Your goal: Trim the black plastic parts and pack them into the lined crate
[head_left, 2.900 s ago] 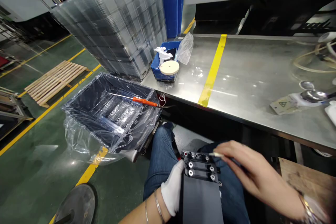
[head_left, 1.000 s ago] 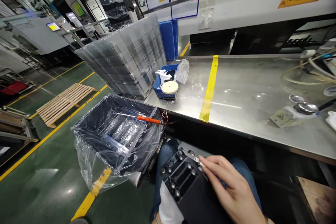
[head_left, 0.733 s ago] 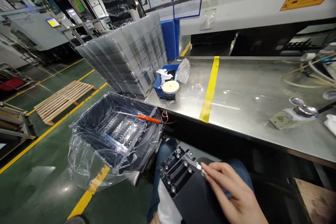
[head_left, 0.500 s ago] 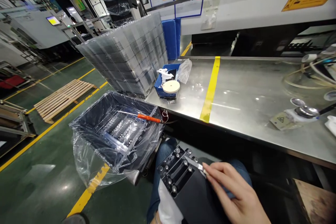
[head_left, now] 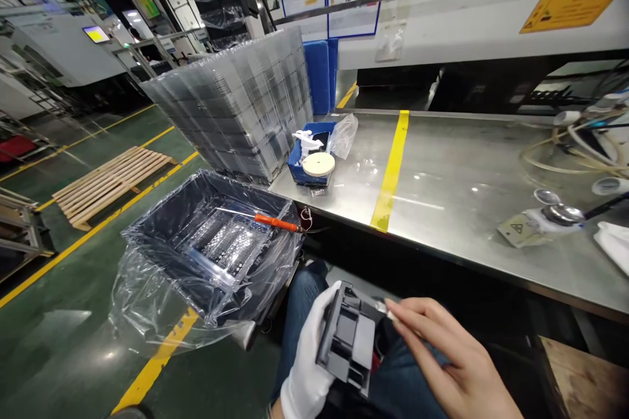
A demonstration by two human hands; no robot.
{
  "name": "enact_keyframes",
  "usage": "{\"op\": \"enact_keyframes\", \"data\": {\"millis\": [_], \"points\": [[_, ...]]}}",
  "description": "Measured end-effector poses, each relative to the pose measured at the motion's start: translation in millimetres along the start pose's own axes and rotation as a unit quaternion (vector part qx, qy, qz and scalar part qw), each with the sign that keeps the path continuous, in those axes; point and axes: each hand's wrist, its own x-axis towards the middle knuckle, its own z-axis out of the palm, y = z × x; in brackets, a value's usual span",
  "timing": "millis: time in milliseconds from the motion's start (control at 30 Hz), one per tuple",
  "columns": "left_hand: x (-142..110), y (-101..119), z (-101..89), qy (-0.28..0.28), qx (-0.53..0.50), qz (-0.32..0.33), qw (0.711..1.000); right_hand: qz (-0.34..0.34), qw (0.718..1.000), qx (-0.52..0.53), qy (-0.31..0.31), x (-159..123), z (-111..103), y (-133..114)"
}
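Observation:
My left hand (head_left: 310, 350), in a white glove, grips a dark grey moulded plastic part (head_left: 348, 335) above my lap. The part is tilted, with its recessed, stepped end facing the camera. My right hand (head_left: 445, 353) is bare. Thumb and forefinger pinch a small flat blade (head_left: 382, 308) with a white grip end, held at the upper right edge of the part. Most of the blade is hard to make out against the part, so whether it touches is unclear.
At left, a dark bin (head_left: 162, 236) lined with clear plastic holds several black parts, with an orange-handled screwdriver (head_left: 275, 222) across it. A steel bench (head_left: 452, 170) carries a blue tray (head_left: 295, 167), a dispenser bottle (head_left: 528, 226) and hoses. Stacked clear trays (head_left: 236, 105) stand behind the bin.
The part has been turned: its face with several round metal inserts has swung out of sight, and a stepped end shows. My gloved left hand has come into fuller view; my right keeps its pinch.

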Motion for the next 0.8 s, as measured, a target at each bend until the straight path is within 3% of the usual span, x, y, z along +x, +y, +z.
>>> {"op": "enact_keyframes", "data": {"millis": [67, 133, 200, 300, 400, 500, 567, 700, 800], "points": [[2.6, 10.3, 4.9, -0.005, 0.151, 0.069, 0.986, -0.008, 1.0, -0.005, -0.016, 3.1, -4.0, -2.8], [2.2, 17.3, 6.2, -0.004, 0.3, 0.126, 0.945, -0.005, 1.0, -0.028, -0.008, 3.5, -6.9, -4.7], [0.9, 21.2, 5.8, 0.008, 0.361, 0.149, 0.921, -0.006, 0.999, -0.032, -0.015, 1.6, -8.9, -4.4], [0.8, 24.6, 4.6, 0.018, 0.323, 0.133, 0.937, 0.003, 0.999, -0.019, -0.03, -2.4, -11.0, 1.5], [3.3, 27.5, 3.2, -0.023, 0.246, 0.1, 0.964, 0.097, 0.994, 0.032, -0.04, -2.7, -12.7, 9.8], [4.6, 29.1, 0.6, -0.085, 0.215, 0.081, 0.97, 0.24, 0.947, 0.167, -0.133, 0.6, -11.6, 12.2], [4.4, 28.7, -1.4, -0.1, 0.209, 0.071, 0.97, 0.293, 0.908, 0.234, -0.188, 2.6, -8.3, 10.1], [4.4, 27.9, -2.6, -0.133, 0.206, 0.046, 0.968, 0.299, 0.883, 0.277, -0.234, 3.7, -0.8, 6.1], [5.9, 27.3, -1.8, -0.118, 0.124, -0.003, 0.985, 0.289, 0.874, 0.289, -0.262, 4.4, -2.3, 5.4]]}}
